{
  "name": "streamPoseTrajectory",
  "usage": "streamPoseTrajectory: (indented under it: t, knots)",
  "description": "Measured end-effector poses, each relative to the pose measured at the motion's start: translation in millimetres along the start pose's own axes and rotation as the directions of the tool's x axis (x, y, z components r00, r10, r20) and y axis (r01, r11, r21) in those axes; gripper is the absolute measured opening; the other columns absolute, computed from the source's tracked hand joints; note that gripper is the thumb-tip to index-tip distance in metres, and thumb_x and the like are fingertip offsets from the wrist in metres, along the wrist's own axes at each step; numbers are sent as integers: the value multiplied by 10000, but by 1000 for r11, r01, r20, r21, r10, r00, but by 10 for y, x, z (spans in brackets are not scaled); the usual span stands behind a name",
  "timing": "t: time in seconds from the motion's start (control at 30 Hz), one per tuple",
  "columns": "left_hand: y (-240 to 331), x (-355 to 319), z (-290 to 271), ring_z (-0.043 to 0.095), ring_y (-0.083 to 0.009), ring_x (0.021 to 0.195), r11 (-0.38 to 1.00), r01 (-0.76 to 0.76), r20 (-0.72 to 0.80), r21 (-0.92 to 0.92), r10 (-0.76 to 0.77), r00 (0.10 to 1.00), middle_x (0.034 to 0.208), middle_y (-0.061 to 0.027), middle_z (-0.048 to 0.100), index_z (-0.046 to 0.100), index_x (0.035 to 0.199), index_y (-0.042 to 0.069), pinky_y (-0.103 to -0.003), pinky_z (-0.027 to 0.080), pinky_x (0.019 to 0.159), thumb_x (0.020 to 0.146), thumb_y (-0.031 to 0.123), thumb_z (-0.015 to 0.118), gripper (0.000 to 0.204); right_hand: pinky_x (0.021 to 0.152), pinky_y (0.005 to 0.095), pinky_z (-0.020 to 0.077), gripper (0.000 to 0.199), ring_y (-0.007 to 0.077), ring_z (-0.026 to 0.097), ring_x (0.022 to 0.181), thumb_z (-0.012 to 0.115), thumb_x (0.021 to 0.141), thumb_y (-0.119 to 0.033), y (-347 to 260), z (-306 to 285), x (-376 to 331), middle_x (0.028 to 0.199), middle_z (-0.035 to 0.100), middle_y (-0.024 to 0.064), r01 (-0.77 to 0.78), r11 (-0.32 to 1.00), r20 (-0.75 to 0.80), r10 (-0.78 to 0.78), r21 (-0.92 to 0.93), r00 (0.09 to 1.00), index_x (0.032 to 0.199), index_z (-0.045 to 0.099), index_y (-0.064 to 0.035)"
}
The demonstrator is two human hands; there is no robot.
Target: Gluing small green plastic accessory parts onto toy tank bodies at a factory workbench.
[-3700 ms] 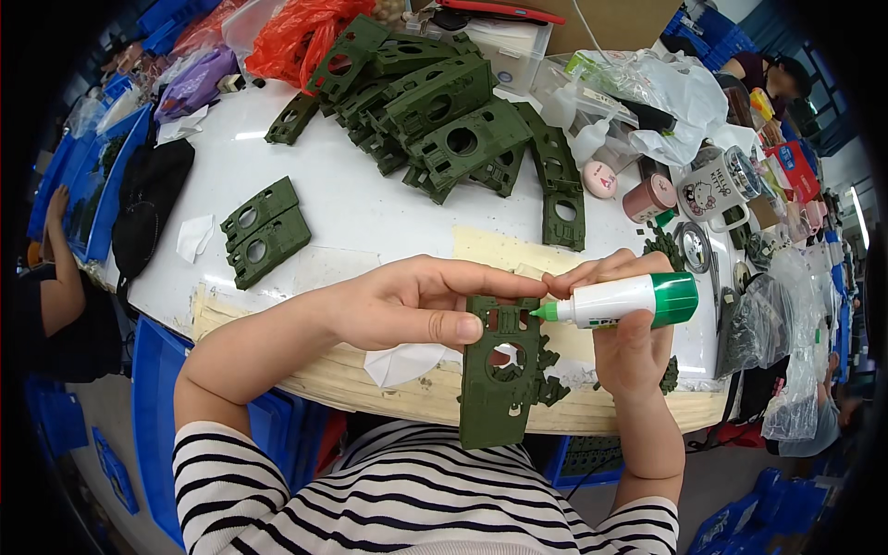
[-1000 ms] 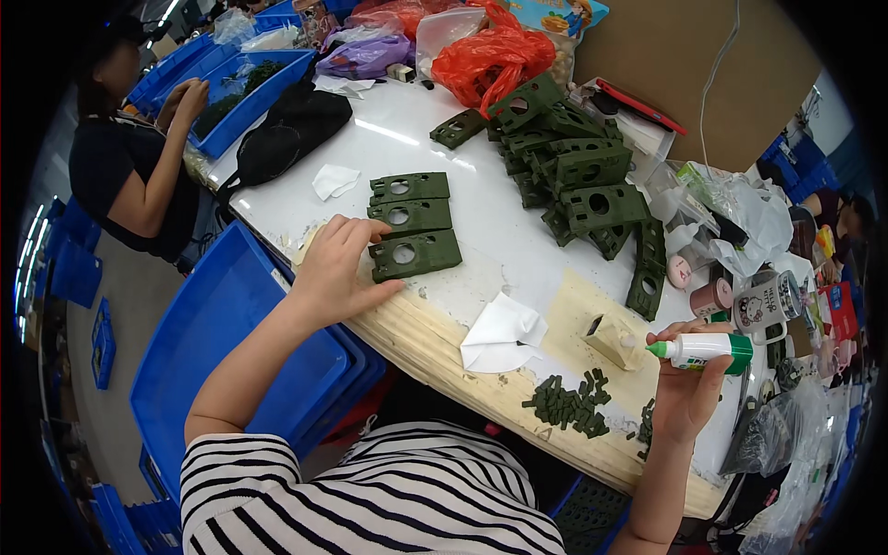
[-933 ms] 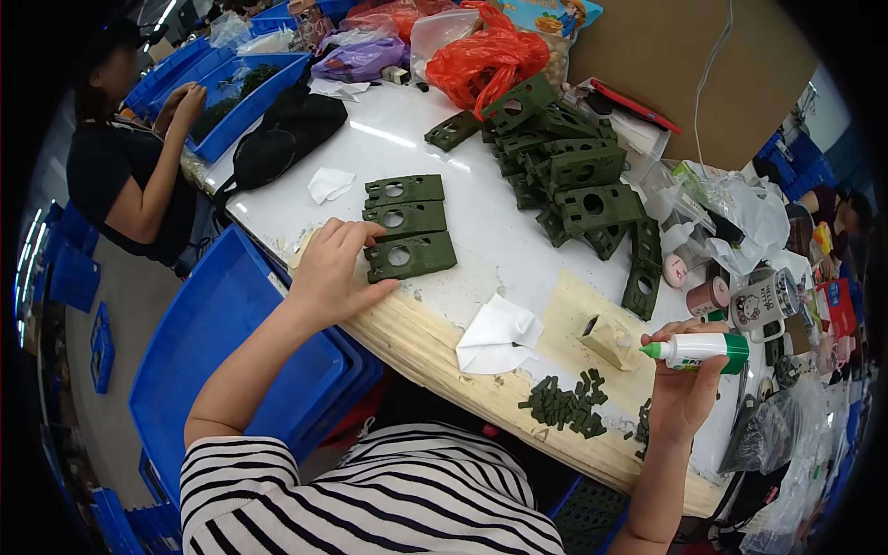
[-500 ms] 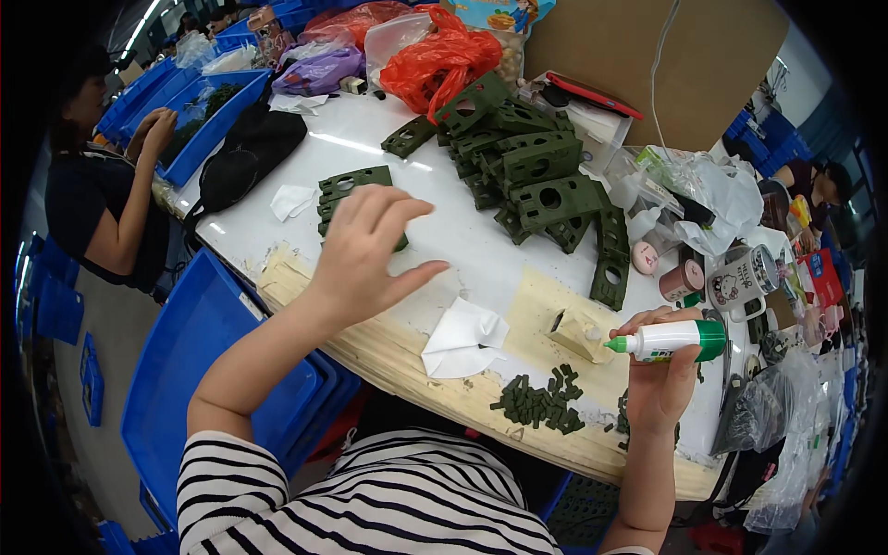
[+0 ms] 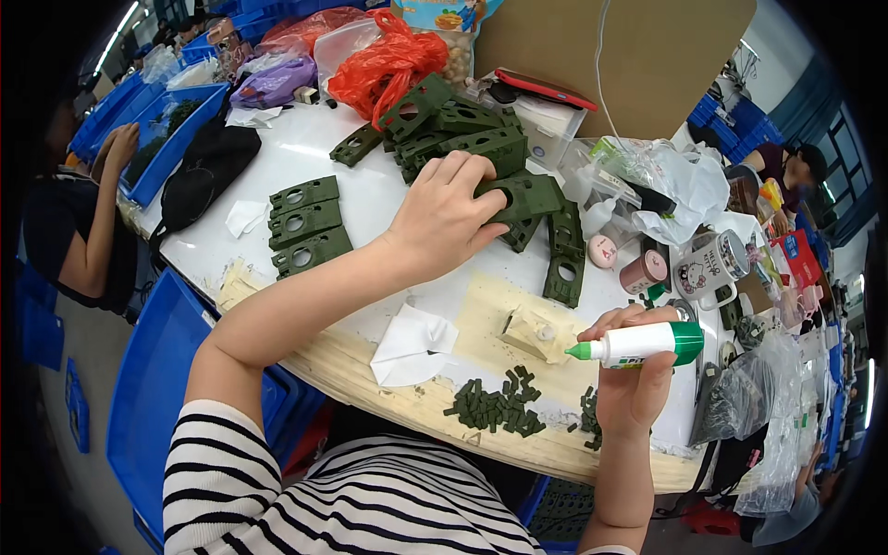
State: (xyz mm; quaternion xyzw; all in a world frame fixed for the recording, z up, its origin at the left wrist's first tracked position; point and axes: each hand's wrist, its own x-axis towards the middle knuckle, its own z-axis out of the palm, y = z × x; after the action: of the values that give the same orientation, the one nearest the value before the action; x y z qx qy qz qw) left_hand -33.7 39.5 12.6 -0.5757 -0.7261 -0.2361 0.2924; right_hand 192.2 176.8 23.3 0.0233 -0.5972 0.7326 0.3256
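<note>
My left hand reaches into a heap of dark green plastic hull-shaped parts. Its thumb and fingers close on the left end of one green plastic part at the near side of the heap; the fingertips are partly hidden. In my right hand is a white glue bottle with a green base and a green tip pointing left. Just left of that tip sits a small block wrapped in cream tape, fixed to a taped patch of the table.
Several green parts lie in a row at left. Small dark green pieces are piled near the front edge, beside a white tissue. A mug and bags crowd the right. Blue bins stand at left, near another person.
My left hand has moved right, from over the row of parts to the heap, and closed on a part there. The glue bottle remains in my right hand. The view has shifted.
</note>
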Motion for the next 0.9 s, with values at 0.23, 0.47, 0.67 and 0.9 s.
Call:
streamPoseTrajectory:
  t: [0.23,0.47,0.67,0.9]
  knots:
    - [105,-56,-119,585,-326,958,951,-43,-29,-307,36,999,1132,-164,589,557,977,48,-394,483,807,712,145,770,353,746,329,492,593,226,597,831,636,828,-543,-24,-51,40,888,561,122,35,996,-93,-43,-77,995,1055,470,-21]
    - [232,-257,-208,592,-278,922,828,-65,-19,-557,66,998,1052,-156,584,541,1199,-26,-334,499,790,636,73,801,628,786,347,489,555,231,600,862,627,859,-493,76,-92,55,916,578,130,76,975,-96,-98,-208,991,1061,476,1]
    - [343,-349,-279,597,-265,919,725,-51,2,-687,72,997,1034,-156,579,559,1187,-42,-318,508,757,631,66,797,614,851,429,495,516,311,613,982,624,880,-440,137,7,50,955,598,158,86,971,-30,-95,-221,995,1080,474,12]
    - [324,-377,-308,611,-260,928,692,-38,12,-721,67,998,1043,-164,599,570,1175,-55,-317,510,755,617,82,830,631,856,407,496,486,305,616,995,617,896,-396,149,52,48,1020,611,216,78,968,-27,-87,-240,996,1105,455,11]
